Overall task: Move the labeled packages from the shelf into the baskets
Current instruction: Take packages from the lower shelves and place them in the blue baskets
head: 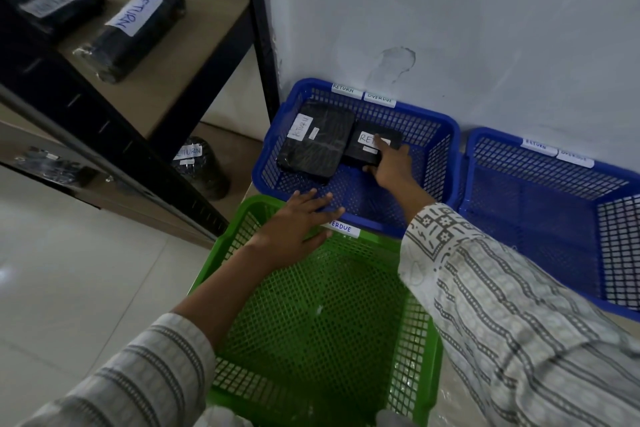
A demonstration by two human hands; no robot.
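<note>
Against the wall, at 12 o'clock from the green basket (225, 253), a blue basket (446, 135) tagged RETURN and OVERDUE is holding 2 black packages side by side. The right hand (391, 166) is reaching into it and gripping the smaller package (360, 152), with the thumb tucked at its near edge and the fingers lying across its RETURN label. This package is sitting low in the basket, touching the larger package (315, 146) at its 9 o'clock. The placement is probably matching label to tag and keeping the load flat.

The right arm is stretching forward, its sleeve crossing the green basket's far right corner and its wrist dipping below the blue rim. The left hand (298, 215) is lying open, straight fingers pressing on the blue basket's near rim, likely steadying it.

At 3 o'clock, a second blue basket (616, 243) is standing just beside the first. At 10 o'clock, the shelf (194, 55) is carrying 2 labelled packages (135, 31), with 1 more (201, 166) lower down, so plenty of the task is remaining.
</note>
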